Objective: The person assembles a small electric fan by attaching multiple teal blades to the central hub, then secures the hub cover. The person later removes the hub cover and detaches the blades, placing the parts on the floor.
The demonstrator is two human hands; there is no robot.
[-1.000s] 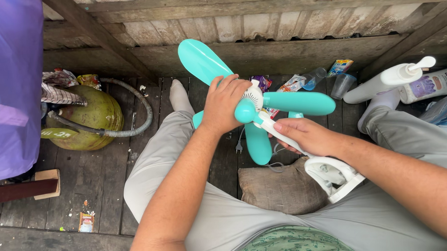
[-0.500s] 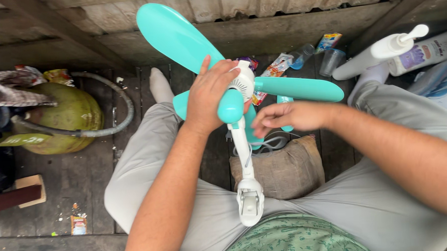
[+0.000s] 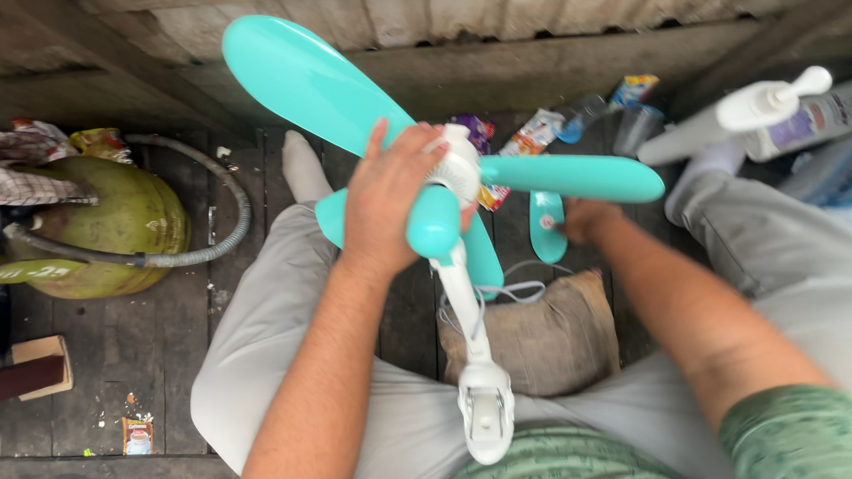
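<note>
Fan: turquoise-bladed fan (image 3: 444, 220), centre frame, white stem on my lap
Left hand (image 3: 387, 198): clamped over fan hub
Right hand (image 3: 586, 220): fingers curled together at loose blade (image 3: 546, 228), grip unclear

head cam | looks steeply down from above | close over lap, plank floor (image 3: 147, 372) below | single view

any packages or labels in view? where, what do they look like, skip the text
Small sachet: floor, lower left; flat, orange and white.
Snack wrappers: floor by the far wall, beyond the fan; crumpled, multicoloured.
Pump bottle: upper right, lying tilted; white.
Labelled bottle: beside it; blue-and-red label.
</note>
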